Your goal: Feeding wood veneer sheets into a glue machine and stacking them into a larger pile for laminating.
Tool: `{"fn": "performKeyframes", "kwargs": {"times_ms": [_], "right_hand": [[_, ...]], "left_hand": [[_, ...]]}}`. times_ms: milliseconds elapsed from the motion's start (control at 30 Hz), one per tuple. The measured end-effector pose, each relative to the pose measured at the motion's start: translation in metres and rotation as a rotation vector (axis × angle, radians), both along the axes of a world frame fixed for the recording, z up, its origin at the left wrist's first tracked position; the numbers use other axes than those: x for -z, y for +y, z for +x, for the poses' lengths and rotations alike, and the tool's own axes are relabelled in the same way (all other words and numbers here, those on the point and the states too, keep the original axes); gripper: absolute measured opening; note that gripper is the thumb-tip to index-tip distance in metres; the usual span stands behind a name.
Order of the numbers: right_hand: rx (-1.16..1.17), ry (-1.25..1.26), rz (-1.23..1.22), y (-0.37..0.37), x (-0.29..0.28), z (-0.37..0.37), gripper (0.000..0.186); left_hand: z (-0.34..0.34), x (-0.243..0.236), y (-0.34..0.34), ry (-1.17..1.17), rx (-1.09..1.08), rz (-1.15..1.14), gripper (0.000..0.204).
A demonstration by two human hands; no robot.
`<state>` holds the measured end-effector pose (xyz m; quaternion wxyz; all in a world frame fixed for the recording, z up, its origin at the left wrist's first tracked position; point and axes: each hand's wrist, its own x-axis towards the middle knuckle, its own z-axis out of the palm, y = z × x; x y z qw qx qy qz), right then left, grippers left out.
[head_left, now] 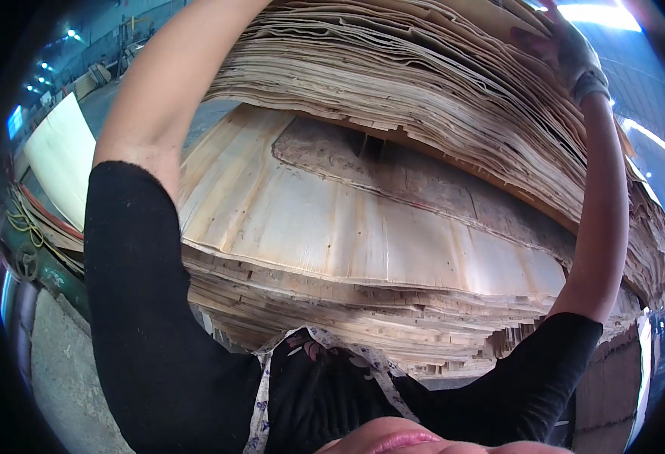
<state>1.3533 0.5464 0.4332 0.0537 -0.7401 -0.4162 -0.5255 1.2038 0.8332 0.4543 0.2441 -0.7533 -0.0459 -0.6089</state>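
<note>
My right hand (571, 57), in a pale grey glove with bare fingertips, is raised at the upper right. It lies against the edge of a tall stack of thin wood veneer sheets (393, 83), its visible fingers apart; the frame's top edge cuts off some of them. My left arm (158, 98) reaches up past the left end of that stack, and its hand is beyond the frame. Below the raised stack lies a lower stack of veneer, with a broad pale sheet (332, 227) on top. A darker, rough board (423, 178) rests on this sheet, under the upper stack.
At the left, a pale sheet (64, 163) leans near a yellow cord (26, 223) and a handwheel (27, 261). Concrete floor (68, 371) lies below them. Dark brown blocks (605, 386) stand at the lower right. Bright lamps and roof openings show overhead.
</note>
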Motion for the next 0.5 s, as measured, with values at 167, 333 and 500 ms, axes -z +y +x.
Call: {"fn": "performKeyframes", "kwargs": {"times_ms": [167, 333, 500], "right_hand": [[0.008, 0.316, -0.201, 0.011, -0.013, 0.013, 0.038], [0.086, 0.357, -0.240, 0.011, 0.008, 0.019, 0.031], [0.354, 0.260, -0.294, 0.005, 0.028, -0.038, 0.029]], "left_hand": [[-0.005, 0.006, -0.010, 0.507, -0.136, -0.223, 0.051], [0.006, 0.029, -0.001, 0.537, -0.130, -0.149, 0.021], [-0.010, 0.049, 0.003, 0.591, -0.147, -0.175, 0.022]]}}
